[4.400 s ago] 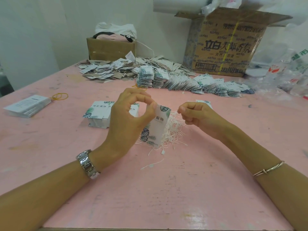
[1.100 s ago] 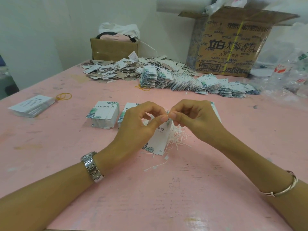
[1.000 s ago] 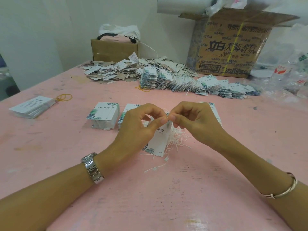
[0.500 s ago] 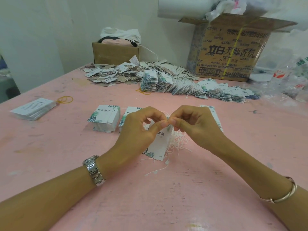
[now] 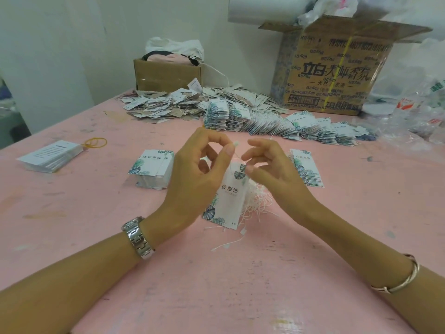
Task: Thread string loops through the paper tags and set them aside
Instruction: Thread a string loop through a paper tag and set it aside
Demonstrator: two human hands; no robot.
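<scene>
The fingertips that met over the tag's top half a second ago have parted. The left hand (image 5: 199,174) has lifted, and its thumb and forefinger pinch the small white tab end of a white string loop (image 5: 236,143). From there a thin strand runs down toward the hole at the top of the white paper tag with green leaf print (image 5: 230,201). I judge the loop is through the hole and is being drawn out, so this tag is nearly ready to set aside.

The tag hangs upright just above the pink desk (image 5: 216,285), tucked behind the left thumb. Which left fingers carry it is hidden. The right hand (image 5: 272,172) sits just beside the tag's top corner, fingers curled narrow. Thumb and forefinger appear to pinch the strand there, though the string is too fine to be sure. Both forearms reach in low over the desk with wrists raised.

A loose tangle of white strings (image 5: 258,201) lies under the hands. Unthreaded tag stacks (image 5: 154,169) flank them, and a long row of finished tags (image 5: 301,128) lies further back.
</scene>
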